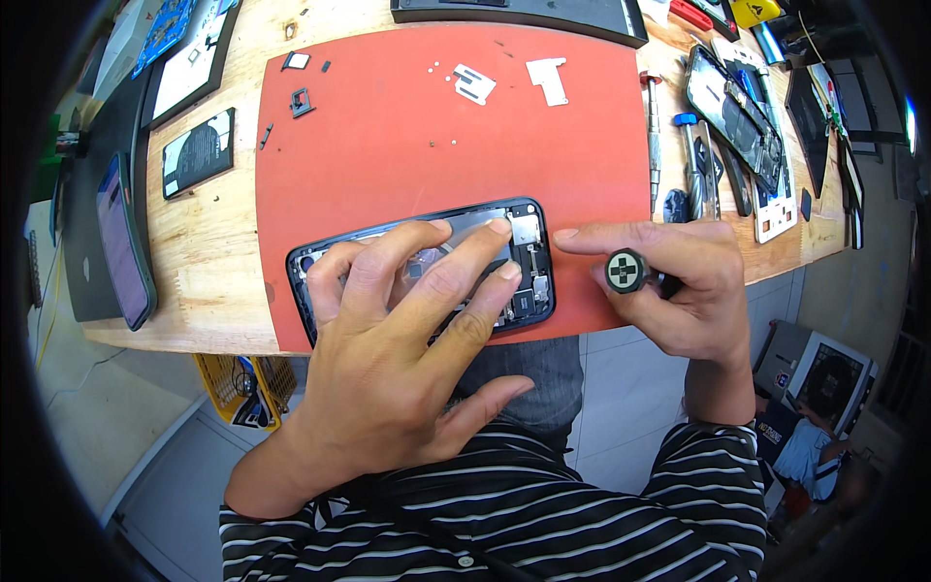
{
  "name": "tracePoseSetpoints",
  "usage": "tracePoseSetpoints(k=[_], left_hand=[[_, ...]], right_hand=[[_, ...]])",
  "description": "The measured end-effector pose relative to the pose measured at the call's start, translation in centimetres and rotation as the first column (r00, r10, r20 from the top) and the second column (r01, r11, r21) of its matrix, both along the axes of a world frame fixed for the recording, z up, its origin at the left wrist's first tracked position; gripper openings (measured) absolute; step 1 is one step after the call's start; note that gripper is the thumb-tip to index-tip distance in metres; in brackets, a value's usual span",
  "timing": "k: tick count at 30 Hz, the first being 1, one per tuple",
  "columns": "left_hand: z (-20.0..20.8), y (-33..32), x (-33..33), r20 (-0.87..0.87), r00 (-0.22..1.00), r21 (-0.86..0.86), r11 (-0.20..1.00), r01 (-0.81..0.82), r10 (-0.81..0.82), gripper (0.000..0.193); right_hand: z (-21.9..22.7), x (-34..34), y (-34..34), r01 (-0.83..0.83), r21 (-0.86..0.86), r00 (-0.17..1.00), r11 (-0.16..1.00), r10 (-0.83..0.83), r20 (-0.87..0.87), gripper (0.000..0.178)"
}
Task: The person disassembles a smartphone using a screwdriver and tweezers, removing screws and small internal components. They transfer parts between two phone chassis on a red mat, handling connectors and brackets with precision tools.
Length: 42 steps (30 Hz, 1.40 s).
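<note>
Left fingers (456, 272): spread, unclenched, atop opened phone (529, 257) | Right fingers (630, 236): grasping screwdriver (625, 272) | Red mat (388, 141): beneath left fingers

Place: phone repair workshop. Evidence: wooden worktop (208, 320); red mat (388, 126); opened phone (527, 233), inner parts bare; one screwdriver (625, 271); loose battery (199, 152); thin pale plate (550, 80), among tiny parts; second phone (734, 116), beside assorted tools (695, 165); plastic crate (219, 388), yellow; tiled floor (621, 407).

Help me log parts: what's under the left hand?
An opened phone on the red mat. Some rim and right-end components show; whatever the left hand covers cannot be seen.
</note>
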<state>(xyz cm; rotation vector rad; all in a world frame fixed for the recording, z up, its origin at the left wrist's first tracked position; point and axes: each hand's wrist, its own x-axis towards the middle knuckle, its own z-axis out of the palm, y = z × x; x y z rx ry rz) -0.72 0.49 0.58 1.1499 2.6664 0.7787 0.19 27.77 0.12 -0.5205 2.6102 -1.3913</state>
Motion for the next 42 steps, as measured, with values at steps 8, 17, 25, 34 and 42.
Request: tracePoseSetpoints(k=[8,17,25,34,42], left_hand=[[-0.1,0.1,-0.2,0.014,0.999,0.059,0.997,-0.044,0.044,0.070],[0.0,0.2,-0.1,0.008,1.000,0.011,1.000,-0.018,0.018,0.068],[0.5,0.3,0.0,0.034,0.999,-0.029,1.000,-0.011,0.012,0.071],[0.6,0.4,0.0,0.023,1.000,-0.047,0.999,-0.006,0.007,0.069],[0.1,1.0,0.0,-0.019,0.998,0.004,0.998,-0.063,0.063,0.064]], right_hand=[[0.1,0.2,-0.1,0.059,0.003,0.998,0.998,-0.059,0.037,0.043],[0.0,0.8,-0.6,-0.072,0.286,0.985,0.956,0.113,-0.133,0.072],[0.1,1.2,-1.2,-0.029,0.350,0.968,0.936,0.113,-0.224,0.071],[-0.3,1.5,-1.0,-0.045,0.394,0.961,0.918,0.147,-0.233,0.057],[-0.2,1.6,-0.6,-0.073,0.380,0.964,0.922,0.162,-0.210,0.056]])
